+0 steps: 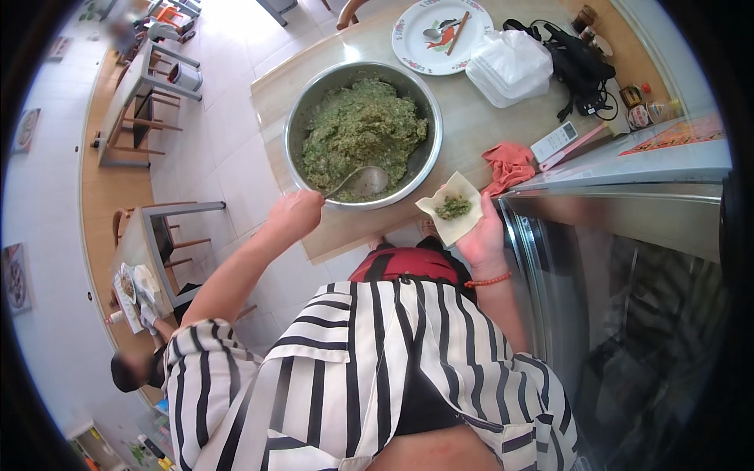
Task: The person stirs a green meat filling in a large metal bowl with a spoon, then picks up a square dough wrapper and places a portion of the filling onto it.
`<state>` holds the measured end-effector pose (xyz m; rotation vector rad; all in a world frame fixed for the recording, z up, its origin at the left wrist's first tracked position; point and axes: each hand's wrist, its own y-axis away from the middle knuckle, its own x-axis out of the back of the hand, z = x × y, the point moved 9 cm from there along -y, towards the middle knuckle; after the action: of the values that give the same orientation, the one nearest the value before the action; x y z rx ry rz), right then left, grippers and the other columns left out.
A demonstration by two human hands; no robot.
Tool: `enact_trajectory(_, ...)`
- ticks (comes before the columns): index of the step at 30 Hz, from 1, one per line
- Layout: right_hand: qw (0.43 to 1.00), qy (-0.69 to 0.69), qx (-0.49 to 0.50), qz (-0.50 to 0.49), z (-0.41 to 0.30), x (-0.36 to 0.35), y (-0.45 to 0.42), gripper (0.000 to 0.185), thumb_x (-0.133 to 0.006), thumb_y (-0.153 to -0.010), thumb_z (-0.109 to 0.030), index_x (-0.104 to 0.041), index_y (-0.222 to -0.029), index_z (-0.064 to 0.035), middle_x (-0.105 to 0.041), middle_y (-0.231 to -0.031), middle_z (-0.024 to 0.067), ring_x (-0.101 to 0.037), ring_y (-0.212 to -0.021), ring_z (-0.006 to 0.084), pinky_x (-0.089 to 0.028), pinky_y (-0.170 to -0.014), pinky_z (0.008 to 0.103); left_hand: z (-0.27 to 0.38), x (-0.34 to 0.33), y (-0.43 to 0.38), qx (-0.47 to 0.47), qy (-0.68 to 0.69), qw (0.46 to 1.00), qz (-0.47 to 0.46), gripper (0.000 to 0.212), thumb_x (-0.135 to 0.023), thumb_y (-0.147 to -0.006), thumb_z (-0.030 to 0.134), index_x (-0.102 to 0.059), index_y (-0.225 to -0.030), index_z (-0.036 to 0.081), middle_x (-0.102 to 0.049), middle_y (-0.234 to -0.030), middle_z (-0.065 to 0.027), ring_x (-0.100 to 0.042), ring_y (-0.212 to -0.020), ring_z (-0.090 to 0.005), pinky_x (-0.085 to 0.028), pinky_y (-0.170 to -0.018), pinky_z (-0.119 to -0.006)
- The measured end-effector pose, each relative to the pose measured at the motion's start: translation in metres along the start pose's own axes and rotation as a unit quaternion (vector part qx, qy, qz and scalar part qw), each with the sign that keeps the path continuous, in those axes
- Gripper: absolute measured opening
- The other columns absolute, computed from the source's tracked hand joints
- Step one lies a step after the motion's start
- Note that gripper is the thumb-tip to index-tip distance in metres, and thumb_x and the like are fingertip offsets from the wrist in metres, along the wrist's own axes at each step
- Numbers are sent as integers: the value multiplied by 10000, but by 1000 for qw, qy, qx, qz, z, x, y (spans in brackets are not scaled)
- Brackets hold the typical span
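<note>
My left hand [297,213] grips the handle of a metal spoon [371,179]. The spoon's bowl rests against the green filling [365,129], at the near side of a large stainless steel basin [436,138]. On the open palm of my right hand [486,235] lies a thin, pale square dough wrapper [446,229], its corners sticking out past the fingers. A small mound of chopped green filling [453,207] sits in the middle of the wrapper. My right hand is to the right of the basin, near the table edge, and its fingers are mostly hidden under the wrapper.
On the table [330,238] are a floral plate [406,41] with a spoon and chopstick, white plastic containers [509,70], a red cloth [509,165], a remote control [554,141] and a black bag [580,65]. A glossy appliance [612,212] stands close at right. Another person [138,368] sits at left.
</note>
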<state>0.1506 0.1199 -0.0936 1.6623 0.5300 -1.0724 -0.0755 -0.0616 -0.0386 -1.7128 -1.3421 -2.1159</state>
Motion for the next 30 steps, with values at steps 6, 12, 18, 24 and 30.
enact_trajectory(6, 998, 59, -27, 4, 11, -25, 0, 561, -279, -986, -414, -390, -1317, 24, -476, -1298, 215, -451, -1215, 354, -335, -1043, 495, -40, 29, -45, 43, 26, 997, 57, 247, -499, -894, 204, -671, -875, 28, -659, -919, -199, -638, -858, -379, -511, -729, -466)
enact_trajectory(12, 997, 33, -32, -62, 19, -33, -9, 565, -282, -985, -415, -366, -1339, 18, -464, -1318, 200, -444, -1222, 351, -321, -1052, 493, -38, -48, -54, 152, 626, 756, -115, 380, -416, -944, 202, -490, -620, 18, -485, -531, -111, -438, -374, -239, -379, -373, -403)
enact_trajectory(18, 989, 91, -33, -113, 31, -47, -13, 529, -387, -936, -417, -475, -1257, -6, -518, -1244, 151, -490, -1149, 294, -345, -1021, 501, 42, -36, -108, 201, 779, 587, -88, 312, -390, -934, 174, -446, -665, 27, -426, -509, -53, -346, -344, -167, -305, -328, -330)
enact_trajectory(24, 998, 52, -17, -19, 12, -34, -15, 565, -281, -985, -415, -368, -1341, 15, -466, -1318, 197, -447, -1221, 346, -316, -1055, 480, 73, -60, -62, 78, 571, 804, -149, 289, -440, -902, 152, -574, -769, -66, -589, -645, -166, -578, -492, -266, -459, -411, -406)
enact_trajectory(30, 998, 55, -5, 6, 2, -28, -10, 567, -261, -986, -418, -384, -1326, 19, -474, -1307, 198, -448, -1220, 347, -317, -1057, 478, 41, 21, -112, 58, 131, 989, 29, 243, -487, -836, 101, -666, -962, -4, -645, -999, -212, -633, -931, -370, -525, -767, -433)
